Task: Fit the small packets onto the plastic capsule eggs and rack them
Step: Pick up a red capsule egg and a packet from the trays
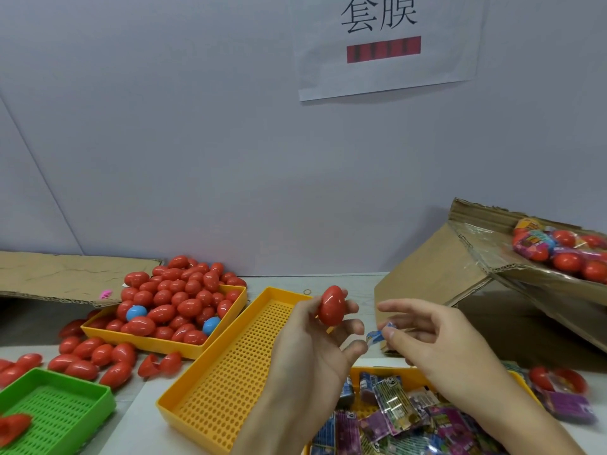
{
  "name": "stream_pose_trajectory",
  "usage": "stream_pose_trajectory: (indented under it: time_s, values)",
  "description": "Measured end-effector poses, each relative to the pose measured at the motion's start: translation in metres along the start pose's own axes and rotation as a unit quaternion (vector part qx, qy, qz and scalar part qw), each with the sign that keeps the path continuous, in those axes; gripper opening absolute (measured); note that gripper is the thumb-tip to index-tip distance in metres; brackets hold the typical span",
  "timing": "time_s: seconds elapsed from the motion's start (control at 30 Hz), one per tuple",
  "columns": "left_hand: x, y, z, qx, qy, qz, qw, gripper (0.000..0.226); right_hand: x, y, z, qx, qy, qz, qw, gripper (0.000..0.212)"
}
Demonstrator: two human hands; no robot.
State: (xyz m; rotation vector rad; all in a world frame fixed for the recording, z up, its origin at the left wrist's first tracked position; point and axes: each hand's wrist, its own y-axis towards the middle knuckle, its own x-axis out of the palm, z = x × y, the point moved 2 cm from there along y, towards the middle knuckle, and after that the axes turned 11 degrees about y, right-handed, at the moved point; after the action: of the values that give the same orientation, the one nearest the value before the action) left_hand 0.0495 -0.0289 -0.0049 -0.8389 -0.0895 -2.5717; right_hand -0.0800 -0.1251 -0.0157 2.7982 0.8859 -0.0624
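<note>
My left hand (315, 343) holds a red capsule egg (332, 306) upright between thumb and fingertips, above the right side of an empty perforated yellow tray (230, 366). My right hand (427, 336) pinches a small blue packet (377, 336) just right of the egg, apart from it. Below my hands a yellow tray (361, 372) holds several purple and blue packets (394, 415). Another yellow tray (230, 310) at the left is heaped with red eggs (177, 297) and two blue ones.
Loose red eggs (88, 353) and an opened egg lie on the table left of the trays. A green perforated tray (59, 408) sits at the lower left. A tilted cardboard box (460, 267) with wrapped eggs (558, 251) stands at the right. Flat cardboard (65, 274) lies at the back left.
</note>
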Motion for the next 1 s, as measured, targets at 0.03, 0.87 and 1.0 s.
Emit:
stream_pose_trajectory:
  time_s: [0.03,0.87,1.0]
  values:
    - [-0.0007,0.0006,-0.0006,-0.001,-0.007,0.002,1.000,0.035,0.0000,0.0002,0.0001,-0.001,-0.003,0.001,1.000,0.024]
    - [-0.0058,0.0027,-0.0011,-0.054,-0.080,-0.005,0.995,0.029,-0.0015,0.0018,0.0049,-0.004,0.000,0.001,1.000,0.024]
    - [-0.0077,0.0041,-0.0022,-0.047,-0.064,-0.006,0.997,0.028,-0.0023,0.0021,0.0055,-0.004,-0.003,0.002,1.000,0.024]
